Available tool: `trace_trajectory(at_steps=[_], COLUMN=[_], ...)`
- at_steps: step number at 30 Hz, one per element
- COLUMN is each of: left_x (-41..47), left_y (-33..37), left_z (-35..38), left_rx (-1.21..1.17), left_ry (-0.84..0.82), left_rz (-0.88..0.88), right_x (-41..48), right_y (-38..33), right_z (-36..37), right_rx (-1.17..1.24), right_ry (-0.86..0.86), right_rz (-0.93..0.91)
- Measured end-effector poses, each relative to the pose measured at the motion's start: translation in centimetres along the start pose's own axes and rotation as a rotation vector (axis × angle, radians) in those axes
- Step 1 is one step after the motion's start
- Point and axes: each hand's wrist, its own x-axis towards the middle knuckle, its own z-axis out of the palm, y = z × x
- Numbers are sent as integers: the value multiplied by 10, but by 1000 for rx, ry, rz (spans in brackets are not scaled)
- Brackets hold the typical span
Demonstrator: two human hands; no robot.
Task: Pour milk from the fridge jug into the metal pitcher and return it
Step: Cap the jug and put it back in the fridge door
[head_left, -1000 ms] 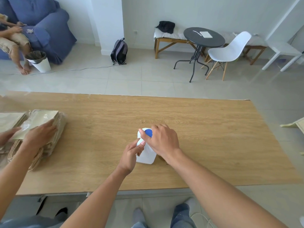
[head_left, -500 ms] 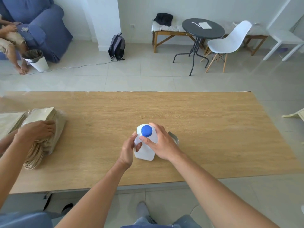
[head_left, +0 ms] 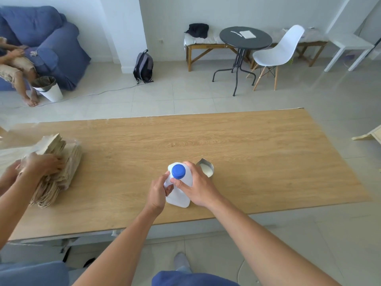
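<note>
A white plastic milk jug stands upright near the front edge of the wooden table, its blue cap on. My left hand grips the jug's left side. My right hand wraps the jug's right side and neck, thumb touching the cap. Just behind my right hand stands the small metal pitcher, with white milk showing inside; my hand hides its near side.
Another person's hands press on a stack of brown paper bags at the table's left end. Beyond the table are a blue sofa, a bin, a backpack, a round black table and a white chair.
The jug has gone from tilted to upright, and the pitcher has come into view behind my right hand. The other person's hands shifted on the paper bags.
</note>
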Motion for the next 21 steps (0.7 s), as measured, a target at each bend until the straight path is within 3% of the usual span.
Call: trace_trajectory(at_steps=[8,21], left_x=[-63,-165], left_y=[-22,-20], left_z=[27,108], left_rx=[116,212], left_ry=[-102,-286], left_rz=[-36,-67], right_x=[-76,-213], right_y=[19,73], right_z=[-15,-60], right_rx=[77,132], right_ry=[26,128], right_rz=[-74,81])
